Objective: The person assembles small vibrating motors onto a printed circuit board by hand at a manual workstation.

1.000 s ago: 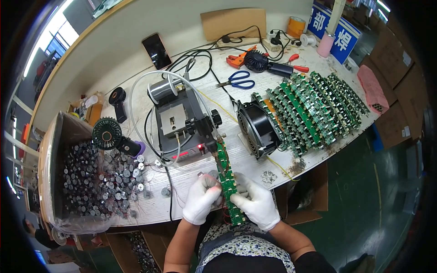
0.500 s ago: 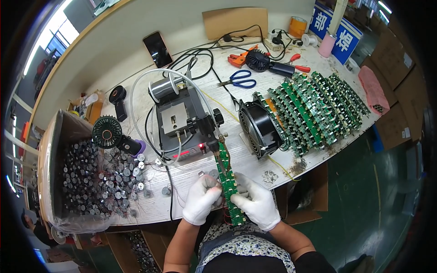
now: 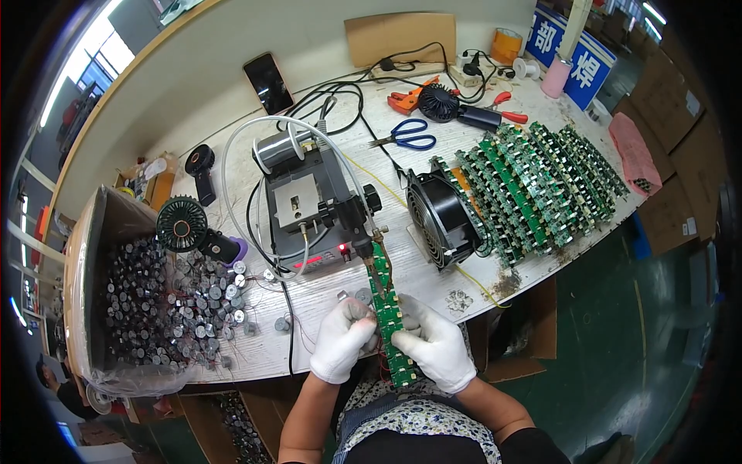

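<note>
At the tabletop (image 3: 433,174) edge, your gloved left hand (image 3: 344,339) & right hand (image 3: 434,344) pinch a long green circuit-board strip (image 3: 389,313) under the soldering machine (image 3: 313,205). Looks light, stiff, fragile: grip edges, not components.

White gloves are worn on both hands (image 3: 390,344); a green circuit strip (image 3: 386,309) is held. Blue-handled scissors (image 3: 410,135), a black fan (image 3: 440,220) and a pale tabletop (image 3: 325,294) are seen.

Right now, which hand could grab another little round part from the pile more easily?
Probably the left hand: the pile lies on its side. The right hand sits beyond the board.
</note>
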